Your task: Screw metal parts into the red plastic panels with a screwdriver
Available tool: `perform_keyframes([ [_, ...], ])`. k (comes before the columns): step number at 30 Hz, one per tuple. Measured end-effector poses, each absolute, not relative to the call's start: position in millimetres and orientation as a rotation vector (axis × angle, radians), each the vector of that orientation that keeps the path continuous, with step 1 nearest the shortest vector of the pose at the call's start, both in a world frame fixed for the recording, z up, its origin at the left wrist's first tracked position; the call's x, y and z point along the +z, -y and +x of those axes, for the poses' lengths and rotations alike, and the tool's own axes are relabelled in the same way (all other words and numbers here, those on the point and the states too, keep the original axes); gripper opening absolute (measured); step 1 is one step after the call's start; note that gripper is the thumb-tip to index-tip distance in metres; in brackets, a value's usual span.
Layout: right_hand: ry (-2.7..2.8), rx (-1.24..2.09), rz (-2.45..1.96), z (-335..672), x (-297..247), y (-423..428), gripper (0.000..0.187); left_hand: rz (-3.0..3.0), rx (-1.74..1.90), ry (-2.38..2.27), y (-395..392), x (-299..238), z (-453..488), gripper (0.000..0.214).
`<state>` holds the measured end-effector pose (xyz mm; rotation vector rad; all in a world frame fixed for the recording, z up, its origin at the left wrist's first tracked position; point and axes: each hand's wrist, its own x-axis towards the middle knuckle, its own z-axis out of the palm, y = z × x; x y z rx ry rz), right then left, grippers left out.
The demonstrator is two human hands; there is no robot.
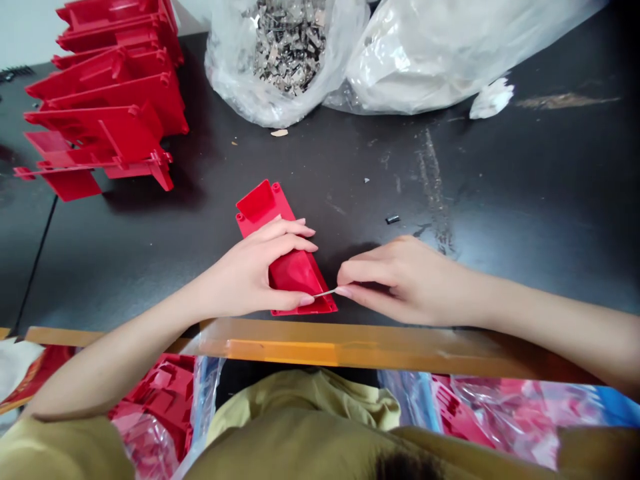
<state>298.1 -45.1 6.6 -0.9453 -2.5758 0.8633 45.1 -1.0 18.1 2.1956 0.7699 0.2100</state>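
Observation:
A red plastic part with raised walls and a tapering outline lies on the dark table in front of me. My left hand grips it from the left, fingers across its top and thumb near its front end. Between the thumb and forefinger of my right hand is a thin metal strip. Its far end reaches the front end of the red part, right by my left thumb. Whether the strip is seated in the part I cannot tell.
Several similar red parts stand stacked at the back left. An open plastic bag holds many small metal pieces; a larger whitish bag lies beside it. A small black piece is nearby. Orange tape lines the front edge.

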Motion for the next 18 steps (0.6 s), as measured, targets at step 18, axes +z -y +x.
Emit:
perform_keyframes([
  [18, 2.521, 1.059, -1.134, 291, 13, 46, 0.024, 2.111, -0.248, -0.712, -7, 34, 55, 0.056],
])
